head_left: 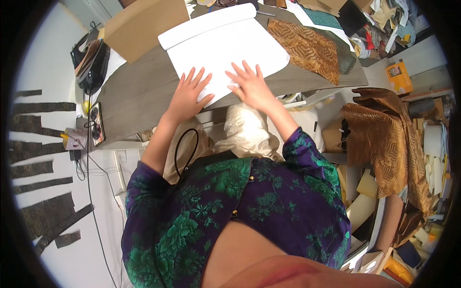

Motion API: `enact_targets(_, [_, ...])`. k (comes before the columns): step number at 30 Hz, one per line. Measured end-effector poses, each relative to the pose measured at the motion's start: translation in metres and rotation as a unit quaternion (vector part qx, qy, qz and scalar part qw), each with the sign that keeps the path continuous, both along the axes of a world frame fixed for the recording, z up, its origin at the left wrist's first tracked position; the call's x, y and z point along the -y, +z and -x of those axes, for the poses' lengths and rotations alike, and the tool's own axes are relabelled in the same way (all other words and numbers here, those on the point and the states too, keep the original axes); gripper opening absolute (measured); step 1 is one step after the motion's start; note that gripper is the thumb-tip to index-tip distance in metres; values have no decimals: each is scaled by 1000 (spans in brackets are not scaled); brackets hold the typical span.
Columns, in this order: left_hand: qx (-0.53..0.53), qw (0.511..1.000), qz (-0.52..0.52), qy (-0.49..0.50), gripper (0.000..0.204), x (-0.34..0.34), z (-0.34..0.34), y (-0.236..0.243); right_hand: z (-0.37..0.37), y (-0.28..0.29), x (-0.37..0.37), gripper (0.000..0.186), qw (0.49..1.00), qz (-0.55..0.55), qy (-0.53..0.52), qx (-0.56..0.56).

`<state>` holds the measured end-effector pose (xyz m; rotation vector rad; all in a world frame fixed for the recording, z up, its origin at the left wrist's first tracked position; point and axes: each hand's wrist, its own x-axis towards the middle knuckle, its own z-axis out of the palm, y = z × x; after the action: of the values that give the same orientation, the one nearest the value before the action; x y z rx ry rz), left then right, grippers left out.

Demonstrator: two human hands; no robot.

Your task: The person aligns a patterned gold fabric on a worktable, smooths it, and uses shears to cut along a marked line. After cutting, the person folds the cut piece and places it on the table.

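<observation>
A large white paper sheet (218, 57) lies across the dark table, its far end curled into a roll (209, 26). My left hand (189, 93) rests on the sheet's near left edge, fingers spread and stretched out. Close to the near right part of the sheet, my right hand (252, 86) is also spread flat on the paper. Neither hand grips anything. To the right of the paper lies a piece of brown patterned leather-like material (307, 48), partly over a dark green piece (343, 53).
A brown cardboard panel (146, 29) stands at the far left of the table (139, 91). A phone (96, 125) lies at the left edge, below a black bag-like object (93, 67). Brown patterned material (379, 144) hangs at the right. Scraps (384, 29) pile up at the far right.
</observation>
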<state>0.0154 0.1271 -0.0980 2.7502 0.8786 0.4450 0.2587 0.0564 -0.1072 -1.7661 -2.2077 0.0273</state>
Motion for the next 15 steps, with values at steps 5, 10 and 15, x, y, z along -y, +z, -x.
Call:
enact_targets(5, [-46, 994, 92, -25, 53, -10, 31, 28, 27, 13, 23, 54, 1000, 0, 21, -19])
enact_targets(10, [-47, 991, 119, -25, 53, -16, 57, 31, -1, 50, 2, 41, 969, 75, 105, -212])
enact_targets(15, [133, 986, 101, 13, 48, -15, 54, 30, -70, 86, -59, 19, 958, -69, -43, -274])
